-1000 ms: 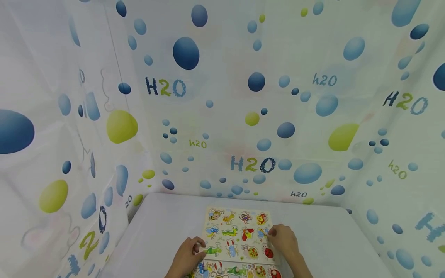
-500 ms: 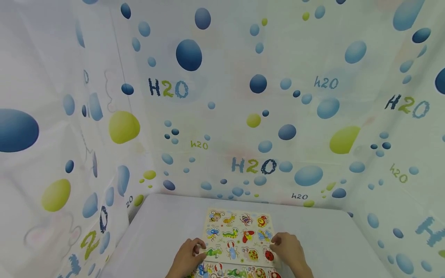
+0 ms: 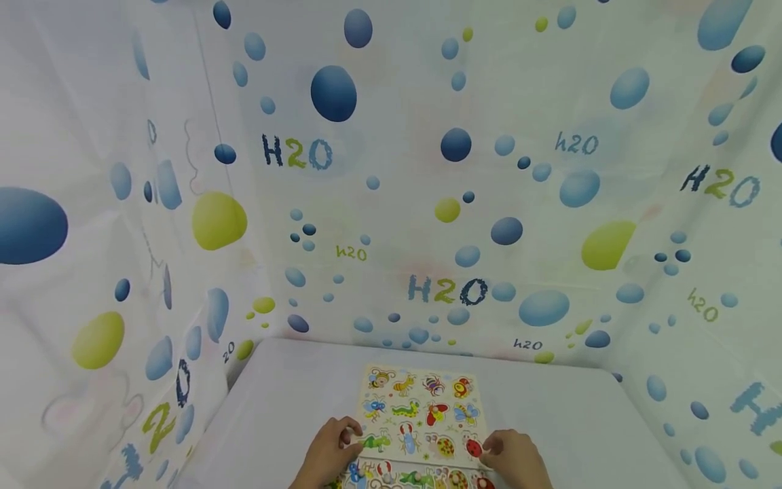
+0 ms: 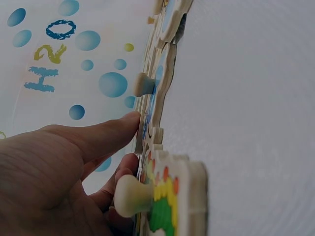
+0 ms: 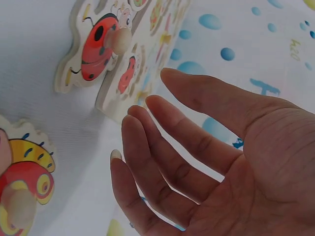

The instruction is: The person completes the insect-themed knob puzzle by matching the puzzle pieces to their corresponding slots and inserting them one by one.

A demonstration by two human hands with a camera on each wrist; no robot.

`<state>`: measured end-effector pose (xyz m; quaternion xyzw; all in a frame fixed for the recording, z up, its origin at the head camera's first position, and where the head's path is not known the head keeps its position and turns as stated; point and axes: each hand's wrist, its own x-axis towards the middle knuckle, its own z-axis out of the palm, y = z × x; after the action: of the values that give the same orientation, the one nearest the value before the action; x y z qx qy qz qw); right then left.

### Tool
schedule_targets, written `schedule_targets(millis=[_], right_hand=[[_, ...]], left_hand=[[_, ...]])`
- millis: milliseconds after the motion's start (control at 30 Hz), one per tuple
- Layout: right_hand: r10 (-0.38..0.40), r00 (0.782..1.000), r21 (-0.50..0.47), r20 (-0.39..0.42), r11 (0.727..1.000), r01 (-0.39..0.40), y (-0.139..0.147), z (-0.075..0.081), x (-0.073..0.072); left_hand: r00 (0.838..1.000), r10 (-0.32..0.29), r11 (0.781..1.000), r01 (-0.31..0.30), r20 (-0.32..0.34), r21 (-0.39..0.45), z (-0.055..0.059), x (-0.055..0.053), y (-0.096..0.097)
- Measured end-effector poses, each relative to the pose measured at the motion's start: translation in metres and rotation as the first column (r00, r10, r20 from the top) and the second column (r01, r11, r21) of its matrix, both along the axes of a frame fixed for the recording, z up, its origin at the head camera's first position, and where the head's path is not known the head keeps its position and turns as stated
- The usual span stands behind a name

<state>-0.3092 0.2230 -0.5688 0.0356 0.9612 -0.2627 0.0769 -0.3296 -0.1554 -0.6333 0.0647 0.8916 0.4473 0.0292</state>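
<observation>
A cream puzzle board [image 3: 421, 461] printed with rows of insects lies on the white table. My left hand [image 3: 330, 448] holds the board's near left edge, thumb and index finger against it. In the left wrist view, a green piece [image 4: 166, 201] with a round knob stands close by those fingers. At the opposite side my right hand [image 3: 516, 456] hovers by the printed ladybug [image 3: 473, 447], fingers loosely bent and apart, with nothing in them. A loose ladybug piece [image 5: 98, 49] with a wooden knob lies just in front of the board in the right wrist view.
More knobbed insect pieces lie along the near side of the board, such as a green one [image 3: 417, 478], partly cut off by the frame. A red and yellow piece [image 5: 24, 187] lies nearer. A bubble-printed curtain [image 3: 391, 170] surrounds the table [image 3: 293, 380].
My right hand has come down the board's right side, from the printed blue butterfly to the ladybug, uncovering the butterfly. My left hand has stayed at the left edge.
</observation>
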Motion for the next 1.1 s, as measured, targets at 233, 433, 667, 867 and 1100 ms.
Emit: schedule_targets(millis=[233,433,667,867,1100], right_hand=[[-0.025,1.000,-0.012,0.010,1.000,0.025,-0.003,-0.001,0.002],[-0.019,1.000,-0.021,0.018,1.000,0.020,-0.005,-0.001,0.007],[-0.004,0.999,-0.029,0.038,1.000,0.005,-0.001,-0.003,0.014],[0.006,0.999,-0.023,0.053,1.000,-0.004,-0.001,-0.006,0.017],[-0.073,0.988,-0.017,0.134,0.997,0.076,-0.002,-0.013,0.021]], left_hand=[[1.000,0.021,1.000,-0.021,0.008,-0.006,0.004,0.000,-0.001],[1.000,0.001,1.000,-0.001,0.009,0.005,0.001,0.002,-0.002],[1.000,-0.016,1.000,0.016,-0.003,0.010,0.000,0.001,-0.001],[1.000,0.003,1.000,-0.004,-0.006,-0.019,0.001,-0.001,0.000],[1.000,0.004,1.000,-0.004,-0.006,-0.011,0.003,0.001,0.000]])
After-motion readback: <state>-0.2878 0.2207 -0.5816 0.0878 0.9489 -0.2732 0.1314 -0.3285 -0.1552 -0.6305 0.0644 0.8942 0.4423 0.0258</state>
